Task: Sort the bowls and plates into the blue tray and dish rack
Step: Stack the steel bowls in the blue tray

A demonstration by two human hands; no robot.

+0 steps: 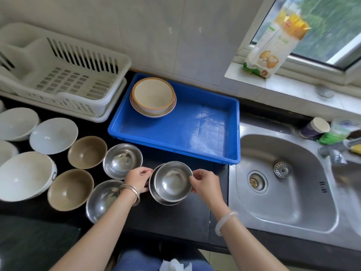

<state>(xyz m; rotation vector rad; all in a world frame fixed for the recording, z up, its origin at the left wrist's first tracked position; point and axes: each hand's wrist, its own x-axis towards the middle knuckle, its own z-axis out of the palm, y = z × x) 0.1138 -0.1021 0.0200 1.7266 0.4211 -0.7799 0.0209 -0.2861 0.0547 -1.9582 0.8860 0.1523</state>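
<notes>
Centrally, the left hand point(137, 179) and right hand point(205, 182) each pinch the rim of a steel bowl point(172, 179), nested in a second bowl point(164, 202) on the bench point(175, 218) just before the tray point(195, 151) holding a cream bowl point(153, 94); the rack point(64, 75) sits left.

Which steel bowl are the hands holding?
The nested steel bowl in front of the blue tray: left hand and right hand grip its sides; the two single steel bowls sit further left.
</notes>
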